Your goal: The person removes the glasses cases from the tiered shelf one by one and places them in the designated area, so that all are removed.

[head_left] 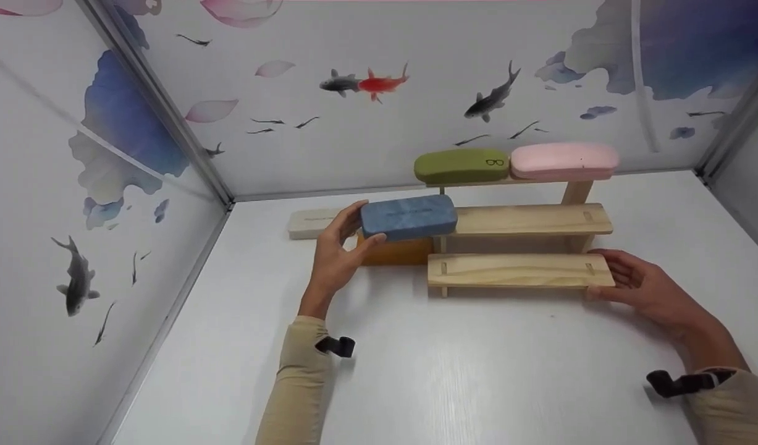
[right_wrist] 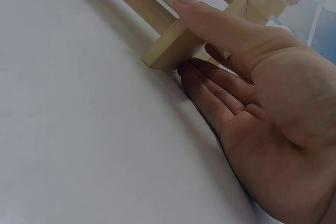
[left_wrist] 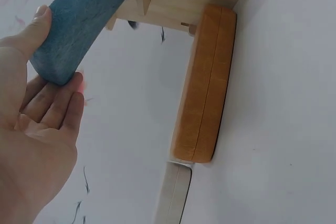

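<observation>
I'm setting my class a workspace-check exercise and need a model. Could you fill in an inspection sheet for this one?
Surface: white table, smooth-looking.
Job's things: blue case, held up off the table; three-tier wooden stand, with green case and pink case side by side on top; orange case and off-white case on the table, left of the stand.
Clutter: nothing seen.
Hands: left hand holds the blue case by its left end; right hand grips the stand's lowest tier at its right end.
Cables: nothing seen.
Surroundings: pale wall panels printed with fish and petals.
</observation>
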`<state>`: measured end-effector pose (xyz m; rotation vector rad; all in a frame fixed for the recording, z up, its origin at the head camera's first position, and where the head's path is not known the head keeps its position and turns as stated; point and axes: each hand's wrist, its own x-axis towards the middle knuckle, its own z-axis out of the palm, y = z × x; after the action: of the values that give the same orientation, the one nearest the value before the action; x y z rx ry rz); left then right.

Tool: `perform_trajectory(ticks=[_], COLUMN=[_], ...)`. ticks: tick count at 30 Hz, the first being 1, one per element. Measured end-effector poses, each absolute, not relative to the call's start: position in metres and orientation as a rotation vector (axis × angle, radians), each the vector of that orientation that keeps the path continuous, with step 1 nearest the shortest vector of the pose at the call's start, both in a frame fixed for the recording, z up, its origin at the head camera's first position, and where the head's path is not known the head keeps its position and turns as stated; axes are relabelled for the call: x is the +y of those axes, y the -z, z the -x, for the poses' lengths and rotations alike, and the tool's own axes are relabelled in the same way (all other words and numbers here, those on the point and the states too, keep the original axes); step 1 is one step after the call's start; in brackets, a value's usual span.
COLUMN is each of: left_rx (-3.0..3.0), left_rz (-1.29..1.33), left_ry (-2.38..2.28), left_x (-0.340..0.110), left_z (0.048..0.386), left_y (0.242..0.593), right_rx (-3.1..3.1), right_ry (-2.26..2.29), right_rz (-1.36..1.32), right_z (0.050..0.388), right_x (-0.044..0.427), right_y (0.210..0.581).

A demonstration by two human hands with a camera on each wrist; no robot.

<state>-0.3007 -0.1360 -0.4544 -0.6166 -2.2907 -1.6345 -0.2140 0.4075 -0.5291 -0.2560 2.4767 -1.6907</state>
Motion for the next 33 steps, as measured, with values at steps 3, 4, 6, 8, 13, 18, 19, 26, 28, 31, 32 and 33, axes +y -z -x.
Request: perform_trajectory(ticks=[3, 4, 6, 8, 13, 18, 19, 26, 28, 31, 32, 33], left_rx=[-2.291, -2.29, -2.285, -2.281, -2.279, -2.28, -2.279, -2.264, -2.265, -2.28, -2.286, -2.291], left_rz=[0.612, 0.614, 0.612, 0.604, 0.589, 0.579, 0.579, 0.566, 0.545, 0.525, 0.521, 0.518], left_ry=[1.629, 1.629, 1.627, 1.628, 1.63, 1.628, 1.629, 1.643, 1.64, 1.635, 1.633, 1.63], left_x=[-0.139, -0.14, -0.142, -0.145, -0.151, -0.158, -0.161, -0.176, -0.179, -0.182, -0.183, -0.184], left_z=[0.301, 0.301, 0.3, 0.299, 0.299, 0.297, 0.296, 0.292, 0.291, 0.292, 0.292, 0.293], left_y=[0.455, 0.456, 0.457, 0.458, 0.461, 0.464, 0.465, 0.468, 0.468, 0.47, 0.47, 0.47], right_rx=[2.48, 2.484, 2.487, 2.487, 2.477, 2.483, 2.483, 2.471, 2.468, 2.475, 2.479, 2.482], right_ry=[1.685, 1.683, 1.68, 1.681, 1.694, 1.697, 1.697, 1.712, 1.708, 1.7, 1.696, 1.691], right_rz=[0.254, 0.254, 0.263, 0.272, 0.282, 0.274, 0.272, 0.277, 0.277, 0.272, 0.27, 0.266], right_z=[0.215, 0.214, 0.214, 0.214, 0.213, 0.212, 0.212, 0.214, 0.214, 0.214, 0.213, 0.213], right_x=[0.407, 0.406, 0.405, 0.404, 0.403, 0.404, 0.404, 0.405, 0.405, 0.405, 0.405, 0.405], right_y=[0.528, 0.528, 0.528, 0.527, 0.526, 0.527, 0.527, 0.529, 0.529, 0.528, 0.528, 0.528])
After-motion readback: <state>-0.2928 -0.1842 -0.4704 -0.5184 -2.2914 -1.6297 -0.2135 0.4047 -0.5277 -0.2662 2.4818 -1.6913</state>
